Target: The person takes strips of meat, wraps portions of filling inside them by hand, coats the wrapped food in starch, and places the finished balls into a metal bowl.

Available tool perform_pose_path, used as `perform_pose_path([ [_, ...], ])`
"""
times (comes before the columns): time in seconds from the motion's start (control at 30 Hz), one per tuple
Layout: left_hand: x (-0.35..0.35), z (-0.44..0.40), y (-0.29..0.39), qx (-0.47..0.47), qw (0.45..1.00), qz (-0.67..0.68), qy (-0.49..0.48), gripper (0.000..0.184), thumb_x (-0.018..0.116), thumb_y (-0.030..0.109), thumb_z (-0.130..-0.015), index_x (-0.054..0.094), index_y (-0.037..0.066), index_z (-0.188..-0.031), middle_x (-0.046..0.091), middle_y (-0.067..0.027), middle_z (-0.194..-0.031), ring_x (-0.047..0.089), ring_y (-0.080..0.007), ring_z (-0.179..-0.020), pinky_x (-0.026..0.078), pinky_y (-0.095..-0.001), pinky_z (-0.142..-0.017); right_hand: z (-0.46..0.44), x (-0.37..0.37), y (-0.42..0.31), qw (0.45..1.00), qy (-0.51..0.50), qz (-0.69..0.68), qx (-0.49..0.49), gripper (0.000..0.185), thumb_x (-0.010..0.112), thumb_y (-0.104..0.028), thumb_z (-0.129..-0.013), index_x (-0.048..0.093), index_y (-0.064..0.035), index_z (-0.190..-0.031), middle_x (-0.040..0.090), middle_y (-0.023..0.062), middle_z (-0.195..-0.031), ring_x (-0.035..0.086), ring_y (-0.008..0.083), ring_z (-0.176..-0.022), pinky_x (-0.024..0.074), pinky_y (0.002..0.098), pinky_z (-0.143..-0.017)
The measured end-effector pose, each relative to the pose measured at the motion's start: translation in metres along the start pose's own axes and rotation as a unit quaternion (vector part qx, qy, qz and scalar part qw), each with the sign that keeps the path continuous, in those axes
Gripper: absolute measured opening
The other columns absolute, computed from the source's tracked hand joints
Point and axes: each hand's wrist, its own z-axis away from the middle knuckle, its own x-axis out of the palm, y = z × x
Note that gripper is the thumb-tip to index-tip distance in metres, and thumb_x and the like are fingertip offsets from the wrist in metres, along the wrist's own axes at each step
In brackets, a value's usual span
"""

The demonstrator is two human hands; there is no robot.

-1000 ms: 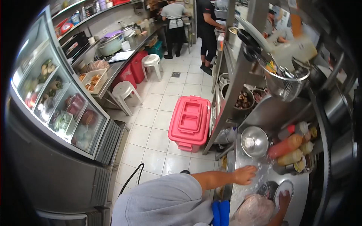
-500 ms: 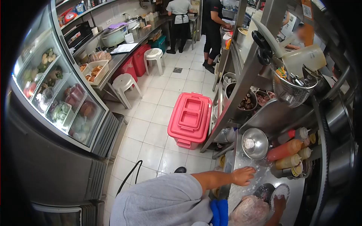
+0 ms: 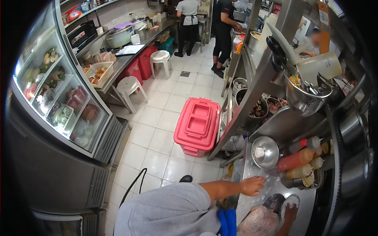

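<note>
My left hand (image 3: 252,185) lies palm down on the flour-dusted steel counter (image 3: 249,170), holding nothing, fingers stretched out. My right hand (image 3: 291,212) reaches into a small bowl of white powder (image 3: 291,200); its fingers are too covered to show whether they grip anything. Left of this bowl is a dark round dish (image 3: 275,201). A clear plastic bag of something pale pink (image 3: 258,222) sits close to my right forearm. Beyond my left hand stands a steel mixing bowl (image 3: 267,146) with a white lump (image 3: 259,152) inside.
Squeeze bottles (image 3: 296,159) line the counter's right side. A wire basket of utensils (image 3: 307,92) hangs above. A red lidded bin (image 3: 197,125) stands on the floor, a glass-door fridge (image 3: 63,90) at left. Two people (image 3: 189,23) (image 3: 223,35) stand at the far end.
The view has shifted slightly. My left hand stays flat on the counter, and my right hand remains at the powder bowl with little visible movement.
</note>
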Motion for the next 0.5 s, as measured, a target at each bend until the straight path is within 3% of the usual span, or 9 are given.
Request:
perform_pose_path([
  [0.07,0.002,0.001,0.000,0.000,1.000,0.000,0.005,0.030,0.063,0.022,-0.076,0.063,0.000,-0.096,0.047,-0.0185,-0.124,0.041,-0.0333,-0.124,0.035,-0.0438,-0.102,-0.011,0.016,0.016,0.989,0.034,0.011,-0.141,0.059,0.070,-0.028,-0.070,0.052,-0.0068,-0.122,0.056,0.0195,-0.113,0.053,0.0377,-0.108,0.0445,0.0480,-0.091],
  [0.17,0.002,0.001,0.000,-0.001,1.000,0.001,0.012,0.030,0.064,0.022,-0.075,0.063,0.000,-0.096,0.047,-0.0185,-0.124,0.041,-0.0334,-0.124,0.035,-0.0438,-0.102,-0.014,0.029,0.019,0.986,0.022,0.037,-0.159,0.061,0.072,-0.030,-0.070,0.051,-0.0066,-0.122,0.056,0.0184,-0.110,0.055,0.0379,-0.104,0.0463,0.0493,-0.087],
  [0.27,0.003,0.001,-0.001,-0.005,1.000,-0.001,0.016,0.030,0.064,0.021,-0.075,0.063,0.000,-0.096,0.047,-0.0187,-0.124,0.041,-0.0335,-0.124,0.035,-0.0437,-0.102,-0.028,0.040,0.027,0.992,0.027,0.058,-0.108,0.062,0.073,-0.032,-0.070,0.051,-0.0071,-0.123,0.056,0.0177,-0.111,0.055,0.0384,-0.103,0.0470,0.0497,-0.085],
  [0.37,0.006,0.001,-0.003,-0.001,1.000,-0.012,0.018,0.030,0.064,0.022,-0.075,0.063,0.000,-0.096,0.047,-0.0189,-0.125,0.040,-0.0335,-0.124,0.035,-0.0436,-0.103,-0.003,0.006,-0.001,0.997,-0.004,0.066,-0.047,0.060,0.071,-0.030,-0.071,0.051,-0.0078,-0.124,0.056,0.0186,-0.114,0.055,0.0385,-0.105,0.0466,0.0489,-0.087],
  [0.5,0.003,0.001,-0.001,-0.010,1.000,0.003,0.008,0.030,0.064,0.022,-0.075,0.064,0.000,-0.097,0.047,-0.0187,-0.125,0.040,-0.0333,-0.124,0.035,-0.0434,-0.103,-0.011,0.013,0.013,0.998,0.003,0.018,-0.052,0.059,0.070,-0.029,-0.072,0.051,-0.0085,-0.124,0.056,0.0189,-0.115,0.055,0.0381,-0.107,0.0465,0.0479,-0.088],
])
